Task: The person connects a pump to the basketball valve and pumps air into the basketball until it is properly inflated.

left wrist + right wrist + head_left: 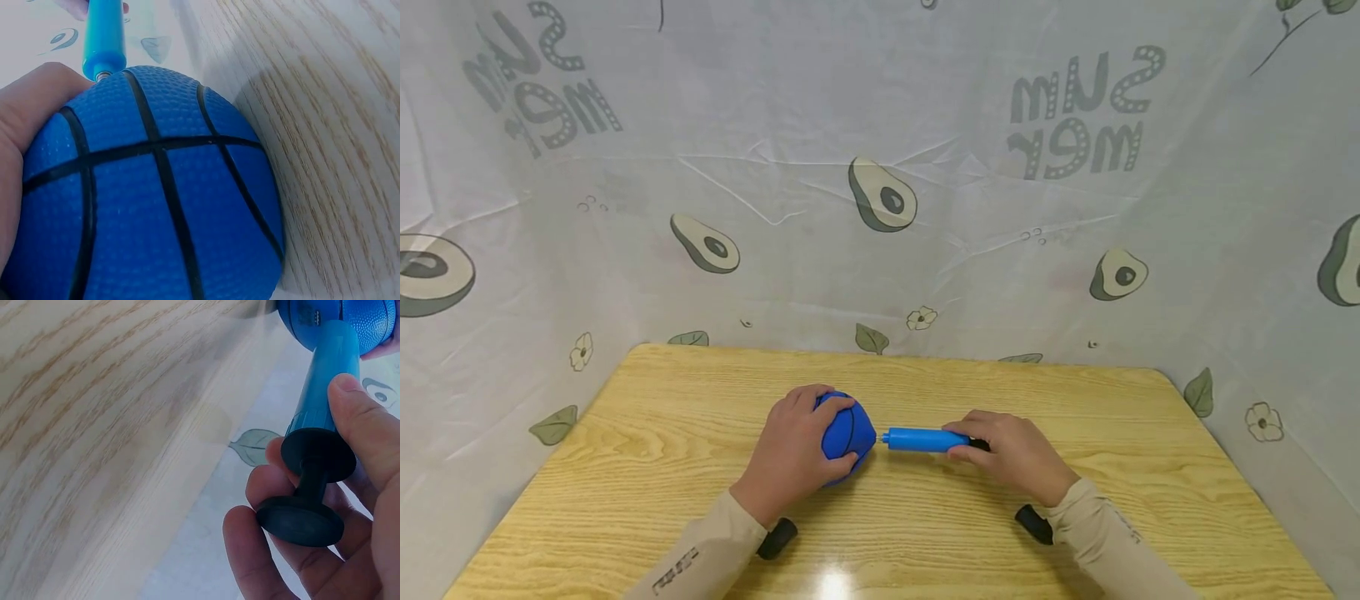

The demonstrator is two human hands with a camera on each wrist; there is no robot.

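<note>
A small blue basketball [844, 437] with black lines is held in my left hand [801, 446], the fingers over its top and the thumb on its near side. Its right side is drawn out to a point. My right hand [1011, 450] grips a blue hand pump [919, 440] near its black handle end, thumb along the barrel in the right wrist view. A thin needle [882, 438] joins the pump's tip to the ball. The pump's black plunger handle [301, 520] stands a short way out of the barrel.
The wooden table [700, 392] lies under both hands. A pale curtain [805, 108] printed with avocados and leaves hangs behind and at the sides. Black wrist-camera parts [777, 538] show beside the sleeves.
</note>
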